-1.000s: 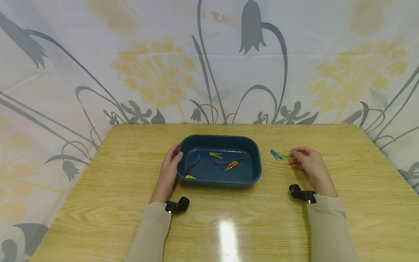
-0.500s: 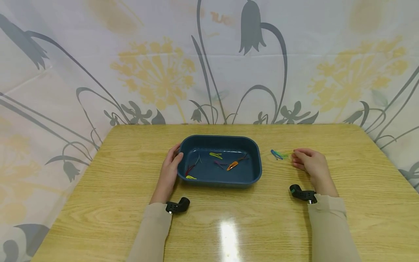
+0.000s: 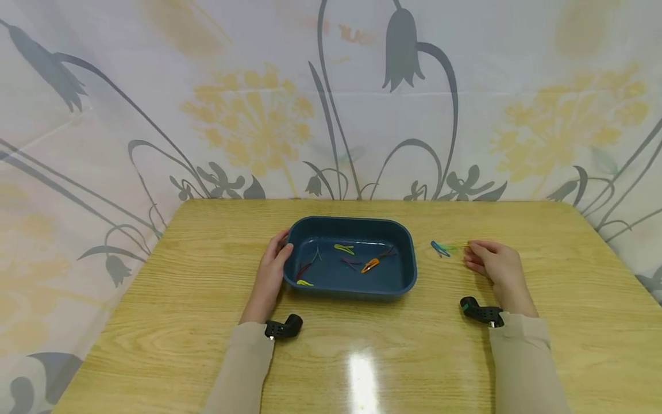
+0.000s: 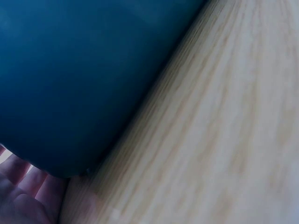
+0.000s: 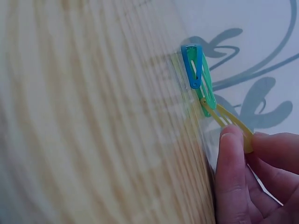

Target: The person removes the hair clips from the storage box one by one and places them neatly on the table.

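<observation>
My right hand (image 3: 499, 270) pinches a yellow snap hair clip (image 5: 236, 122) by its end between thumb and fingertips. The clip's far tip meets a green hair clip (image 5: 210, 95); whether they are linked I cannot tell. A blue hair clip (image 5: 195, 85) overlaps the green one at the far end of this row, low over the table right of a dark blue tray (image 3: 351, 292). My left hand (image 3: 266, 276) holds the tray's left side, thumb at the rim and fingers along the outer wall; its fingertips are partly hidden in the left wrist view.
Inside the tray lie several loose clips, among them an orange clip (image 3: 370, 265), a yellow-green clip (image 3: 343, 248) and a purple clip (image 3: 351, 262). The wooden table (image 3: 403, 351) ends at a flower-patterned cloth (image 3: 351, 126) behind.
My right hand has drawn slightly to the right with the yellow clip, away from the blue one. The head view has shifted a little. My left hand stays on the tray.
</observation>
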`<control>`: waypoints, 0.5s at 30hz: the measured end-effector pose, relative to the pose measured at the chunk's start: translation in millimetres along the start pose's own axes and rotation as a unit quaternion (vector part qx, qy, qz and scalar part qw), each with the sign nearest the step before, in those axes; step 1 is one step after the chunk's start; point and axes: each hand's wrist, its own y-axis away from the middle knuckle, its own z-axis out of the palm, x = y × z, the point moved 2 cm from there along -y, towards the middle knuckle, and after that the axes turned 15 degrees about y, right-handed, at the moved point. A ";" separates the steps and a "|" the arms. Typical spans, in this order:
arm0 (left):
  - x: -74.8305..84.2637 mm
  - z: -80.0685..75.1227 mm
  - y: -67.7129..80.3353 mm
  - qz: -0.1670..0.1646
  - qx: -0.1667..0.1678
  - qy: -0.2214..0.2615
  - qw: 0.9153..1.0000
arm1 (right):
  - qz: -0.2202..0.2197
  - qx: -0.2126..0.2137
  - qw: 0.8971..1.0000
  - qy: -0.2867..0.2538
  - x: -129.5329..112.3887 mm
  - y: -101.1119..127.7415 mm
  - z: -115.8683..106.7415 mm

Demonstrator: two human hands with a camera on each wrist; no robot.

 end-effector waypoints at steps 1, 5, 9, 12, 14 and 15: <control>0.2 0.4 0.1 0.000 0.000 0.000 1.000 | -0.003 0.000 1.000 0.003 0.4 0.1 -0.4; 1.2 1.7 0.0 0.003 -0.005 0.002 1.000 | -0.006 0.002 1.000 0.015 1.0 0.8 -1.3; 1.8 1.7 -0.5 0.005 -0.003 0.002 1.000 | 0.001 -0.001 1.000 0.020 -0.3 1.3 -1.1; 1.1 1.2 0.1 -0.006 0.000 0.000 1.000 | 0.007 -0.002 1.000 0.029 -1.4 1.3 -0.6; 0.5 0.7 0.5 -0.011 0.004 -0.003 1.000 | 0.005 -0.004 0.999 0.033 -2.2 1.1 0.1; 0.3 0.8 0.6 -0.010 0.005 -0.002 1.000 | 0.005 -0.005 1.000 0.030 -2.4 0.9 0.3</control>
